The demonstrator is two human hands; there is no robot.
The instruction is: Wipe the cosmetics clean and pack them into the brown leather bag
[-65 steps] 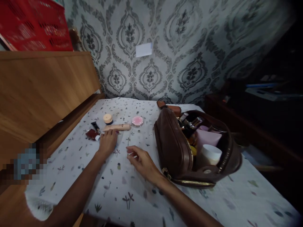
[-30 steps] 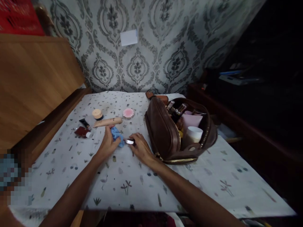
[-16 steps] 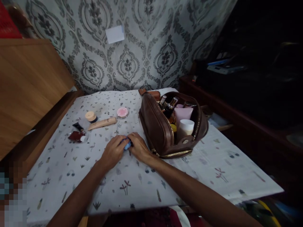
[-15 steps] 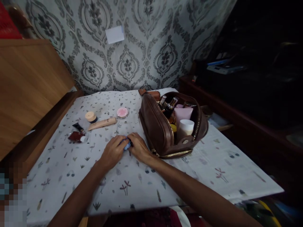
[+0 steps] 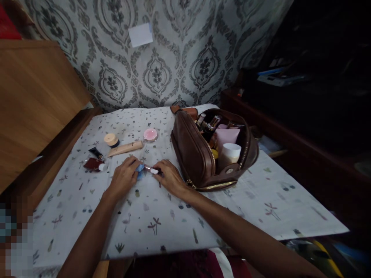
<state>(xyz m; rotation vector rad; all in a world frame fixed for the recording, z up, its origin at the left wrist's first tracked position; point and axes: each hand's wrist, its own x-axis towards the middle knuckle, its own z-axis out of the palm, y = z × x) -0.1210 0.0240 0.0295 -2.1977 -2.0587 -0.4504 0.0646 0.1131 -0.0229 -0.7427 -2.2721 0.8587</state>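
1. A wall [image 5: 179, 58] with grey damask patterning fills the far side, a white card [image 5: 140, 35] fixed on it.
2. The bench [image 5: 162, 239] stands against it under a pale cover printed with plants and birds.
3. A wooden cabinet [image 5: 34, 85] rises along the left side; the right side is mostly dark.
4. On the right half of the bench, a brown bag [image 5: 191, 148] sits unzipped. Inside are a pink tube [image 5: 227, 137], a white-lidded jar [image 5: 231, 150] and several slimmer items, partly hidden.
5. The two hands are near the middle of the bench, left of the bag and apart from each other. The left hand [image 5: 124, 178] has its fingers curled round a bunched cloth; the right hand [image 5: 171, 178] pinches the dark right end of a small tube.
6. A beige tube [image 5: 125, 148] lies just beyond the left hand.
7. Farther left, a flat dark-red container [image 5: 93, 164] lies with its white cap toward the right.
8. A pink compact [image 5: 150, 134] and a peach-topped jar [image 5: 111, 140] rest beyond, on either side of the beige tube's far edge.
9. A black tube [image 5: 95, 153] lies just beside the dark-red container.
10. The blue cloth [image 5: 140, 172] shows at the left hand's fingertips.
11. The slim tube [image 5: 151, 169] lies between the hands, its left end close to the cloth; whether they touch is unclear.
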